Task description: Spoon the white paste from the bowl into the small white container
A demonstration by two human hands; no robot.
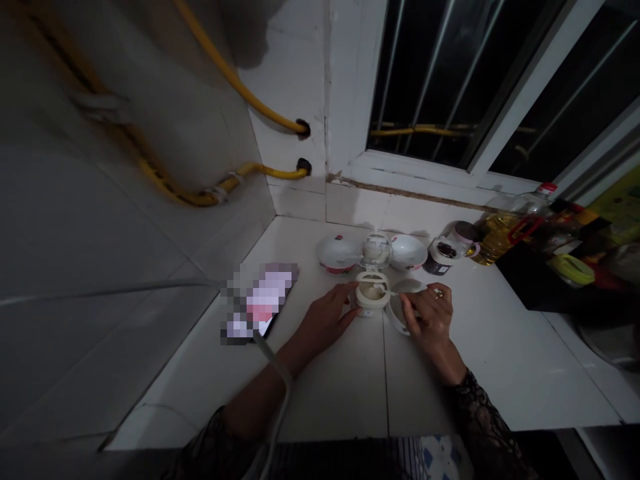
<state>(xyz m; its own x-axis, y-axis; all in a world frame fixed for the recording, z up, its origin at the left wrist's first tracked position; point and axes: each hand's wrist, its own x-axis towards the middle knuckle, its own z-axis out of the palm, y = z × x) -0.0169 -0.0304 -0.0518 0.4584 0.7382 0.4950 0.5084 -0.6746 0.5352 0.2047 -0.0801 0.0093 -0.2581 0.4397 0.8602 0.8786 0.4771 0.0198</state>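
I'm apparently scooping, not done: left hand [326, 316] gripping the already-open round white jar [369, 303], right hand [431, 316] pinching a slim white spoon [393, 293].

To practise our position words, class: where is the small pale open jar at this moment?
In the head view, the jar is slightly right of and below centre, between the left hand and the nearest bowl.

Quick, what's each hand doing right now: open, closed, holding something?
Left hand: closed on the side of the white jar.
Right hand: closed, pinching a small white spoon.
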